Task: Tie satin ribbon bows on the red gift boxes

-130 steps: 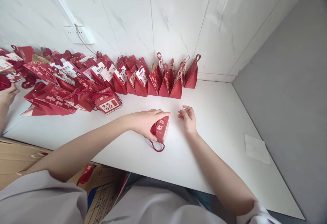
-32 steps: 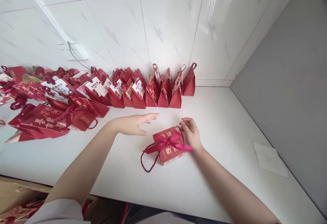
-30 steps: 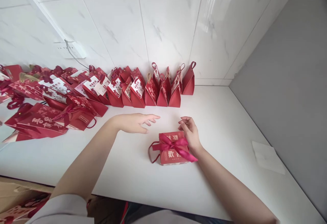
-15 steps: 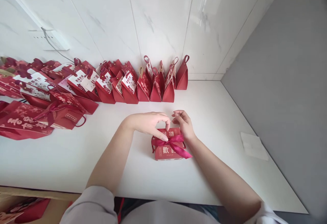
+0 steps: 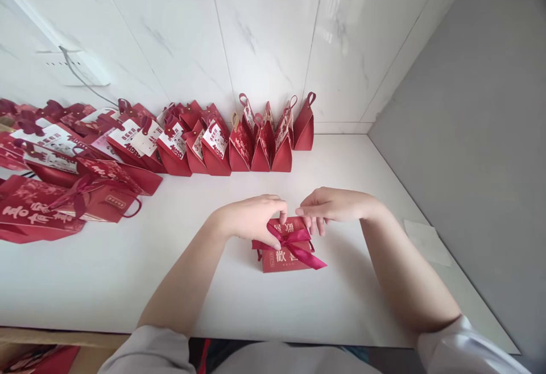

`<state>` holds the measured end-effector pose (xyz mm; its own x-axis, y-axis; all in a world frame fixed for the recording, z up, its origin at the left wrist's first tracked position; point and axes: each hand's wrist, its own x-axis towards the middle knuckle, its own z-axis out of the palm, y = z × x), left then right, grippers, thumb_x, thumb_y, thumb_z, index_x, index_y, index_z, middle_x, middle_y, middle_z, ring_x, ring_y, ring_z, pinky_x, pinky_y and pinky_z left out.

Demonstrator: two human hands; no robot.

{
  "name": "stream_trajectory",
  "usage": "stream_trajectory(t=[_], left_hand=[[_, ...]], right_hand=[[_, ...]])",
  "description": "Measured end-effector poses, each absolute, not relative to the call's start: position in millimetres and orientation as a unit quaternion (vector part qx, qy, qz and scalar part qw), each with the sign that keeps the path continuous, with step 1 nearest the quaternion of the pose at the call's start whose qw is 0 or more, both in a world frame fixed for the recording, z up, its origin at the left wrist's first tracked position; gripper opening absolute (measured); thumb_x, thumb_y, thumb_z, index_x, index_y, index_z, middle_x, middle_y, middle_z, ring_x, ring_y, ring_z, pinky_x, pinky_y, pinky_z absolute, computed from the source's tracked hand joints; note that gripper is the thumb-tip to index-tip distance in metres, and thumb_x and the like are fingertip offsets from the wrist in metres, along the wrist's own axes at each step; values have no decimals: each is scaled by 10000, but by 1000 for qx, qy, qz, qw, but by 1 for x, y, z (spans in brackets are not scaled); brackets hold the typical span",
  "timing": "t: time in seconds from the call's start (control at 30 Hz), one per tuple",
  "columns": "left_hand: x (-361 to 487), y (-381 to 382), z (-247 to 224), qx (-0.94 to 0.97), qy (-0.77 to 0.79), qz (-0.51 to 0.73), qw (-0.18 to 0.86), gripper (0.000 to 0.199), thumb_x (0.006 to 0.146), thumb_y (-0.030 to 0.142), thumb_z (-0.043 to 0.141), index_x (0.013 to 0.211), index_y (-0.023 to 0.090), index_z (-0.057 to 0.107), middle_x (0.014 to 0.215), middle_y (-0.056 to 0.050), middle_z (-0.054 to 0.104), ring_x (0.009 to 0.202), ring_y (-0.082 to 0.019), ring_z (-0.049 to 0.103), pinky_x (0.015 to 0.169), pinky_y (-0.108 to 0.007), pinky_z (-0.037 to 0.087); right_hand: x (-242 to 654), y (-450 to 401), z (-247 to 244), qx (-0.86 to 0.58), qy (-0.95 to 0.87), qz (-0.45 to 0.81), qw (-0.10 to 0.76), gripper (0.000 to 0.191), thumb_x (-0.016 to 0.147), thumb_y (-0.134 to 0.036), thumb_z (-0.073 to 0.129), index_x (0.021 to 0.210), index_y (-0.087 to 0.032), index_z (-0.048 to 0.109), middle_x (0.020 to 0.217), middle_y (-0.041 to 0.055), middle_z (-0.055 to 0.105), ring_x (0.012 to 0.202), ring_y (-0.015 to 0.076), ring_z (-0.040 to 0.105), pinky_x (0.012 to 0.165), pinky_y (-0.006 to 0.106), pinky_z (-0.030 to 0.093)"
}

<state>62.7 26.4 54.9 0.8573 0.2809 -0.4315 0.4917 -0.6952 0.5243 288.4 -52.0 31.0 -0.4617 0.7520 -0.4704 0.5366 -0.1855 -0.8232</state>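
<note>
Box (image 5: 279,258) is lying beneath the left hand (image 5: 253,219), whose half-open fingers are spanning the bow (image 5: 295,237), hold uncertain. Right hand (image 5: 335,206) is bending loosely alongside, any hold unclear. Tying is looking complete; remaining work is not showing. Bags (image 5: 261,152) are standing beyond the grip.

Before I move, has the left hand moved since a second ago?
Yes: the left hand moved right relative to the rightmost standing bag; it is now at the bow.
</note>
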Motion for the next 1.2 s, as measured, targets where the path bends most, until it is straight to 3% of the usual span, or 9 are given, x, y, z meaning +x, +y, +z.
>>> stream_trajectory(t=[0.13, 0.2, 0.33, 0.5, 0.8, 1.2], left_hand=[[61, 25, 53, 911, 183, -151, 339, 364, 702, 383, 751, 975, 226, 568, 1073, -14, 555, 1039, -198, 530, 815, -269, 415], [62, 27, 52, 909, 174, -151, 347, 384, 707, 414, 755, 986, 221, 575, 1072, -18, 564, 1050, -203, 531, 824, -270, 417], [65, 27, 53, 903, 140, -153, 376, 398, 712, 466, 761, 974, 214, 601, 1072, -25, 576, 1092, -213, 521, 871, -272, 413], [68, 25, 54, 890, 158, -157, 399, 192, 848, 394, 617, 900, 209, 631, 1066, -28, 579, 995, -178, 552, 842, -273, 416], [74, 29, 44, 887, 171, -151, 402, 142, 785, 356, 694, 799, 214, 690, 1155, -21, 604, 1018, -193, 578, 819, -266, 430], [77, 30, 42, 883, 180, -149, 407, 166, 739, 377, 737, 759, 215, 710, 1096, -6, 641, 937, -178, 604, 755, -262, 434]], right_hand=[[282, -57, 33, -467, -621, 624, 79, 452, 916, -605, 483, 1061, -186, 571, 748, 45, 730, 506, 131, 634, 524, 236, 443], [282, -57, 31, -453, -621, 638, 51, 456, 917, -603, 486, 1105, -193, 552, 743, 37, 727, 461, 116, 616, 497, 223, 432], [286, -57, 28, -428, -630, 647, 38, 396, 880, -559, 577, 963, -173, 581, 778, 42, 720, 465, 102, 623, 477, 204, 429], [287, -59, 28, -409, -621, 663, 92, 303, 830, -451, 671, 938, -184, 578, 748, 14, 698, 554, 133, 671, 455, 194, 467], [285, -58, 24, -415, -645, 640, 39, 233, 873, -411, 613, 861, -178, 613, 779, 25, 712, 549, 120, 649, 514, 230, 519], [284, -54, 24, -438, -642, 617, 124, 261, 897, -445, 577, 865, -187, 553, 717, 15, 706, 510, 105, 607, 508, 219, 468]])
